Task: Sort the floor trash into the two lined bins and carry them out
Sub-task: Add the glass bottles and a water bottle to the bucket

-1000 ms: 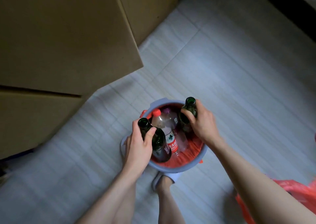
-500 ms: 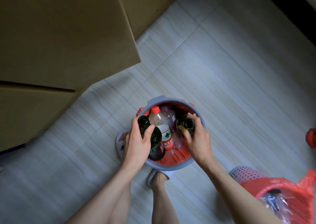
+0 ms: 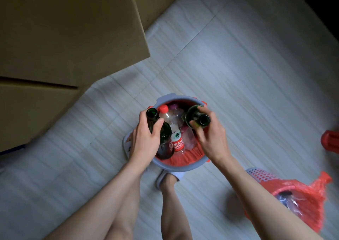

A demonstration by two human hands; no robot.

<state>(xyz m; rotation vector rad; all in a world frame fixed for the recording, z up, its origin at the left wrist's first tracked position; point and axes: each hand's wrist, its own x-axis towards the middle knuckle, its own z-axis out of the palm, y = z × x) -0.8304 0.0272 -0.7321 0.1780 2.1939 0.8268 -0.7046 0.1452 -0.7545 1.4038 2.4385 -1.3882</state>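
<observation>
Green bottles (image 3: 161,129) (image 3: 197,117), one gripped per hand (image 3: 146,140) (image 3: 211,139), flank a red-labelled "农夫山泉" water bottle (image 3: 174,131) in the bin (image 3: 176,168).

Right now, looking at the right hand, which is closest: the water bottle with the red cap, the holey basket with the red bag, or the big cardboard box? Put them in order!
From the right hand:
1. Water bottle, just to its left, inside the gray bin.
2. Holey basket, lower right on the floor.
3. Cardboard box, far upper left.
</observation>
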